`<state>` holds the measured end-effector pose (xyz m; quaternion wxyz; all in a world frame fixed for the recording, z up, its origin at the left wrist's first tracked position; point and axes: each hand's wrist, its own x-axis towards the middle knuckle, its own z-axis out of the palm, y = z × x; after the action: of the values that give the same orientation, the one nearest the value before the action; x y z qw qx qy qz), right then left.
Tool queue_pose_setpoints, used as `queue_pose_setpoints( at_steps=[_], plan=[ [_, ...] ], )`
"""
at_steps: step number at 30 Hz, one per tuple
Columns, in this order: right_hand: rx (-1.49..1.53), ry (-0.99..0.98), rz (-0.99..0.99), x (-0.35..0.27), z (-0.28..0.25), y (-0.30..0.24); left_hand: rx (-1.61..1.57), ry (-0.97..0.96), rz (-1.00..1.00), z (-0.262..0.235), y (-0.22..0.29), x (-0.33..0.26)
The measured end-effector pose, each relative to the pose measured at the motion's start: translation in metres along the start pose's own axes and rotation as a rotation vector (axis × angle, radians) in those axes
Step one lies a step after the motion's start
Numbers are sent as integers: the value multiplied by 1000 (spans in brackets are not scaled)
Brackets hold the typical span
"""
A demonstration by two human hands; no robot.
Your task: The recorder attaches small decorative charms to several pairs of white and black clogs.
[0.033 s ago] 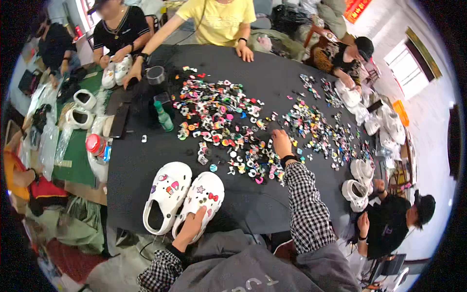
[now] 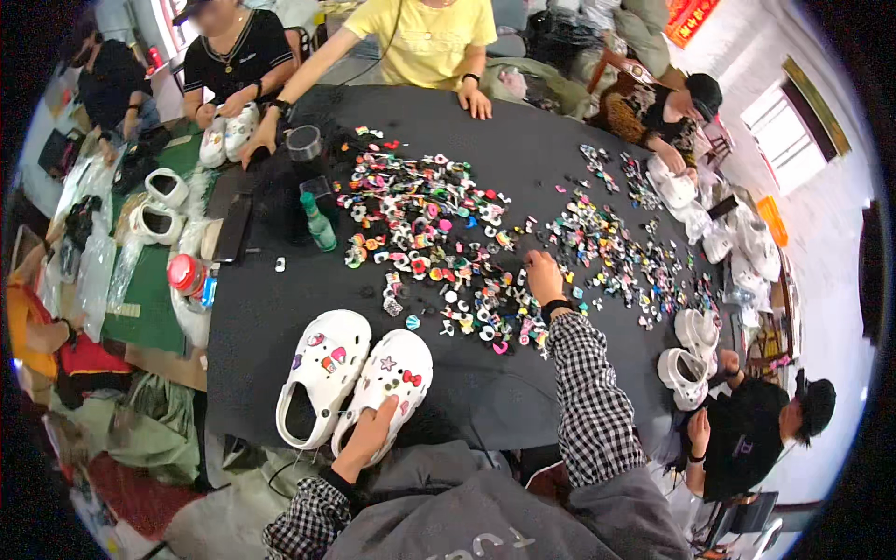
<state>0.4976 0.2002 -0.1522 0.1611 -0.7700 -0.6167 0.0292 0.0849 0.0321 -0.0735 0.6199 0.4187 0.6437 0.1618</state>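
Observation:
Two white clogs stand side by side near the table's front edge, toes pointing away from me. Small colourful charms are fixed on the uppers of the left clog (image 2: 347, 329) and the right clog (image 2: 399, 353); a pink star and a red bow show on the right one. My left hand (image 2: 372, 431) grips the right clog around its foot opening, thumb on the upper. My right hand (image 2: 543, 278) reaches into loose shoe charms (image 2: 439, 224) heaped across the table's middle. Its fingers are bent together, and whatever lies between the fingertips is hidden.
On the dark table (image 2: 271, 308) stand a green bottle (image 2: 318, 224) and a clear cup (image 2: 304, 143). More white clogs (image 2: 686, 369) lie at the right edge. A red-lidded jar (image 2: 186, 274) is at left. Several people sit or stand around, some handling clogs.
The whole view has shifted very slightly. My hands and the two clogs keep practically the same places.

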Motion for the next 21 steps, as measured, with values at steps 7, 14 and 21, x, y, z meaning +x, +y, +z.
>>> queue_pose_setpoints(
  at_steps=[7,14,21],
  plan=[
    [262,69,30,-1,5,12,-21,-28,-15,-3,13,-3],
    [571,27,88,-42,-20,-20,-194,-111,26,0,-19,5],
    [1097,-345,149,-114,-41,-91,-890,-300,130,0,-22,0]
  ],
)
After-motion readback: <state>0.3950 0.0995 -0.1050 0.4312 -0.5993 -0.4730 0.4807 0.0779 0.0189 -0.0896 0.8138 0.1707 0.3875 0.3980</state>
